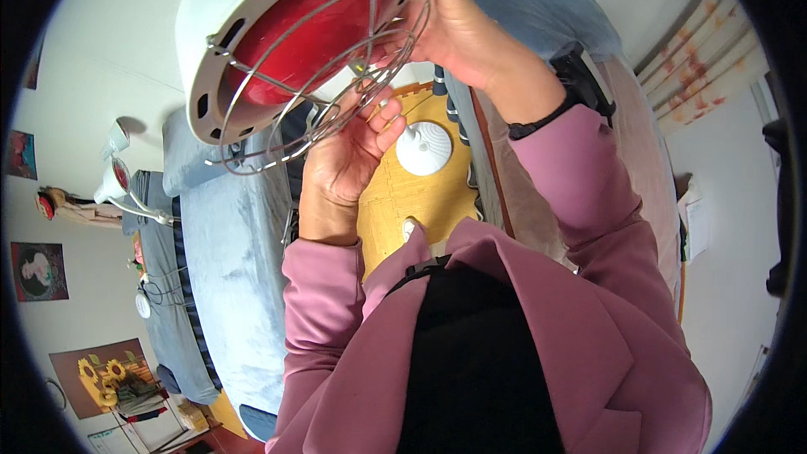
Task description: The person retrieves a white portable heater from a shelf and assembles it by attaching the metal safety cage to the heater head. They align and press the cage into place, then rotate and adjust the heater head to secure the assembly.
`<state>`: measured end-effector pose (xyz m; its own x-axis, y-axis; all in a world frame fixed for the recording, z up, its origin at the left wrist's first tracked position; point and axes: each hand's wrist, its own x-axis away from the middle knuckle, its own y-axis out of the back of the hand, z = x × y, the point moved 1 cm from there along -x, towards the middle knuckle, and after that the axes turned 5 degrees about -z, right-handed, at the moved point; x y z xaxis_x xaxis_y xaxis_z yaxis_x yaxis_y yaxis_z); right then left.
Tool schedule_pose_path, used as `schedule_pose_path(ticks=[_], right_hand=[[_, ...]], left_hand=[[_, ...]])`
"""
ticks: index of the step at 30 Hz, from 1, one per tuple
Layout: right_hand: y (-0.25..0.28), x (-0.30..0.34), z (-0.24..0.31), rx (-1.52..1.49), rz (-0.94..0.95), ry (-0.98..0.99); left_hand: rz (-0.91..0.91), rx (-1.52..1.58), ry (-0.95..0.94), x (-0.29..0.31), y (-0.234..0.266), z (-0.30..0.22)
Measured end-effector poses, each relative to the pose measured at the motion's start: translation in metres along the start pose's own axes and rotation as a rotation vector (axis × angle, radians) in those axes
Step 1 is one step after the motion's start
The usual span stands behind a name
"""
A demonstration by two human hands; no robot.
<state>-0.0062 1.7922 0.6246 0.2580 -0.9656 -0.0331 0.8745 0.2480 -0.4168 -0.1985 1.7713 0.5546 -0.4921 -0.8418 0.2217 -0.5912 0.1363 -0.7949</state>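
Observation:
A heat lamp with a white vented shade [195, 76] and a large red bulb [294, 34] fills the upper part of the view. Its round wire guard [271, 147] sits tilted across the shade's mouth, standing away from the rim on the lower right. My left hand [349, 155] reaches up from below, fingers curled at the guard's lower edge. On the other side, my right hand [458, 29] grips the guard near the shade's rim, its thumb up along the edge and its fingertips partly hidden behind the wires. Between the hands a small shiny metal piece [359, 67] shows.
A round white base [423, 149] stands below on the yellow mat floor [395, 197]. Beds with blue covers [231, 252] line the left, and a brownish-pink bed [538, 176] lies right. Another lamp [118, 181] stands at the far left.

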Motion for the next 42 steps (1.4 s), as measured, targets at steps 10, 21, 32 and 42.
schedule_pose_path(ticks=[10,21,32,42], right_hand=[[0.004,0.008,-0.001,-0.154,-0.021,0.075],[0.004,0.019,-0.011,-0.056,-0.191,0.098],[-0.014,0.024,-0.018,-0.156,0.0,0.258],[0.036,0.019,-0.026,-0.555,0.485,0.125]], left_hand=[[0.178,0.412,0.07,-0.008,0.007,0.003],[0.151,0.3,-0.086,-0.02,0.009,0.002],[0.193,0.298,-0.115,-0.018,0.028,0.0],[-0.134,0.129,-0.158,0.002,0.018,0.007]])
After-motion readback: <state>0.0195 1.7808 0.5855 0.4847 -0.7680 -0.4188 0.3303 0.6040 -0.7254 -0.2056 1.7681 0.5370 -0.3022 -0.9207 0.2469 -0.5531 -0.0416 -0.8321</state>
